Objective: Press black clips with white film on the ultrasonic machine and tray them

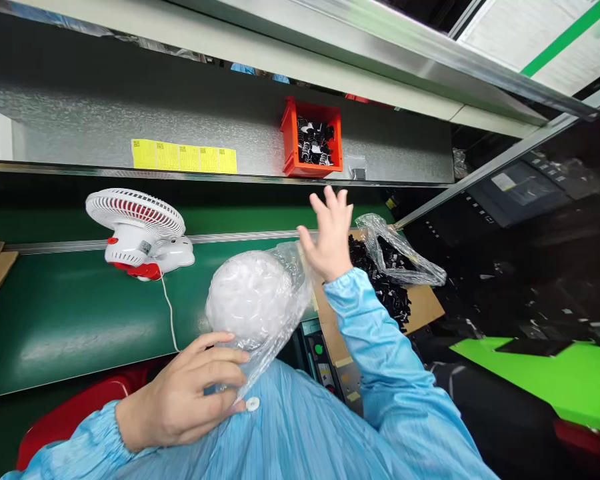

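Green bench (95, 333): bulging bag (250, 293), white fan (140, 223) (red-trimmed). Shelf (220, 110): orange bin (313, 170), yellow labels (184, 157).

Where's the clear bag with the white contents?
In the head view, the bag is just left of centre, between the left hand and the right hand, with the white fan to its left.

The clear plastic bag (260, 300) is glossy and wrinkled. The green tabletop (80, 327) is smooth, with a soft sheen. The fan (125, 248) and bin (310, 169) are plastic; the smock (290, 433) is thin, lustrous cloth; the cardboard (424, 310) looks matt.
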The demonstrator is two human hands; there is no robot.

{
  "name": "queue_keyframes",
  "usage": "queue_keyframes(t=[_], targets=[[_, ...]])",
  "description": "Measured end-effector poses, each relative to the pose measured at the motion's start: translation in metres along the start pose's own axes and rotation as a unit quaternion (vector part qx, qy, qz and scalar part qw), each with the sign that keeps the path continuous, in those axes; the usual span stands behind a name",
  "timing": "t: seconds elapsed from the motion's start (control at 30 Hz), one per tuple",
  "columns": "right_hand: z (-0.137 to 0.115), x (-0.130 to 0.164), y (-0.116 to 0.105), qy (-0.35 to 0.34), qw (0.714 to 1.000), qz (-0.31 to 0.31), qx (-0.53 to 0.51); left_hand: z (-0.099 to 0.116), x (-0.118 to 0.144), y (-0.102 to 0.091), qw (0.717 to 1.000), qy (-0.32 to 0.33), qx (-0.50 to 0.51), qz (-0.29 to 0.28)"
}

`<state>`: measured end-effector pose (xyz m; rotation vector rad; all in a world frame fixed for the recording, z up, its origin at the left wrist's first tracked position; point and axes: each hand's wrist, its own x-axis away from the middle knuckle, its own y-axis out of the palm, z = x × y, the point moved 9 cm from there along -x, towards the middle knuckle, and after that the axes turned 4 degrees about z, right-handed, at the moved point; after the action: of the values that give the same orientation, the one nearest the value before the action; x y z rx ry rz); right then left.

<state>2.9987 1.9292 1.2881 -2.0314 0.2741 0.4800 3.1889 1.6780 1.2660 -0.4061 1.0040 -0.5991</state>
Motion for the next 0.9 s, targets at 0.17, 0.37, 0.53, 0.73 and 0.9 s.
queue_keyframes(t=[0.17, 0.37, 0.53, 0.73, 0.9], targets=[[-0.058, 0.063, -0.015, -0.151, 0.921, -0.222, -0.282, -0.003, -0.003, -0.004, 0.999, 0.003, -0.01, -0.034], [-0.066, 0.179, 0.043, -0.201, 0.871, -0.447, -0.026, -0.044, 0.005, -0.012, 0.974, -0.11, 0.009, -0.197], [-0.071, 0.192, 0.033, -0.227, 0.904, -0.359, -0.038, -0.132, 0.0, -0.003, 0.881, -0.364, -0.093, -0.287], [-0.072, 0.216, 0.028, -0.208, 0.926, -0.311, -0.051, -0.127, -0.01, 0.104, 0.826, -0.284, -0.138, -0.466], [-0.049, 0.24, 0.024, -0.157, 0.947, -0.277, -0.045, -0.161, 0.004, 0.09, 0.82, -0.276, -0.159, -0.475]])
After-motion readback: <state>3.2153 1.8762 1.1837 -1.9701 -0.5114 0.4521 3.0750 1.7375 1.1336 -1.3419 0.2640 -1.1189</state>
